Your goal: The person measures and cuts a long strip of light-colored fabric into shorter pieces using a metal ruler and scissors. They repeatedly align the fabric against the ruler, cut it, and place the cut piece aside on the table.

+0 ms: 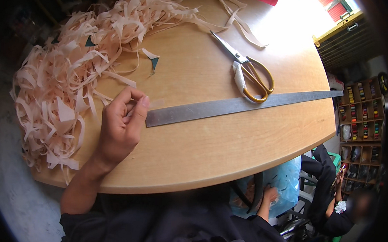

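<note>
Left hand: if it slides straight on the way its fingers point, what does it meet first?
The left hand points up and right across the table. Its fingertips already sit at the near end of the metal ruler, so that comes first; whether they touch is unclear.

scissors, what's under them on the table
The scissors lie flat on the bare wooden table, with the handles reaching the upper edge of the long metal ruler. White wrapping covers part of one handle, so whatever is beneath it cannot be seen.
</note>
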Tool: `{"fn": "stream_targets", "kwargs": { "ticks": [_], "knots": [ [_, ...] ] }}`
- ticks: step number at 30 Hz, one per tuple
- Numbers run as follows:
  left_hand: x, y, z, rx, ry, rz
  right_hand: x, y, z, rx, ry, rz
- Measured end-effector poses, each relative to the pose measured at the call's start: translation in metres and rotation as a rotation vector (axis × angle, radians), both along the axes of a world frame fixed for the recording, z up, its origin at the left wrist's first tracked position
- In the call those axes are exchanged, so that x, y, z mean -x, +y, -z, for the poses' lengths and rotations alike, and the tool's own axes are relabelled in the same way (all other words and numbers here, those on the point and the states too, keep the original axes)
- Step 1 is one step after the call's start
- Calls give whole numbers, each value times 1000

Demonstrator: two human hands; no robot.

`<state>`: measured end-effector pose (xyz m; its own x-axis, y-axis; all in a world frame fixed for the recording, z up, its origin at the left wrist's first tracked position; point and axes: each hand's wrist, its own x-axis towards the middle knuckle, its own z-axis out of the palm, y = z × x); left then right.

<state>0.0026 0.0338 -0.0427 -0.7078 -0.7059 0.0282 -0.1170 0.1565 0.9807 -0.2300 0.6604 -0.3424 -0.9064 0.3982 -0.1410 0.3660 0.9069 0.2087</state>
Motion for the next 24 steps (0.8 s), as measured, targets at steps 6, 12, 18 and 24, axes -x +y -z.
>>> {"fn": "stream_targets", "kwargs": {
  "ticks": [6,12,18,24],
  "knots": [
    [1,1,-2,152,-71,41,38,-74,-88,66,665,84],
    [1,2,-4,272,-109,65,64,-223,-229,773,1390,-696],
    [-2,6,-10,372,-102,81,-10,-399,-338,1332,251,-1252],
    [-2,2,-8,430,-2,124,-42,-522,-347,1170,-603,-1598]
  ]
}}
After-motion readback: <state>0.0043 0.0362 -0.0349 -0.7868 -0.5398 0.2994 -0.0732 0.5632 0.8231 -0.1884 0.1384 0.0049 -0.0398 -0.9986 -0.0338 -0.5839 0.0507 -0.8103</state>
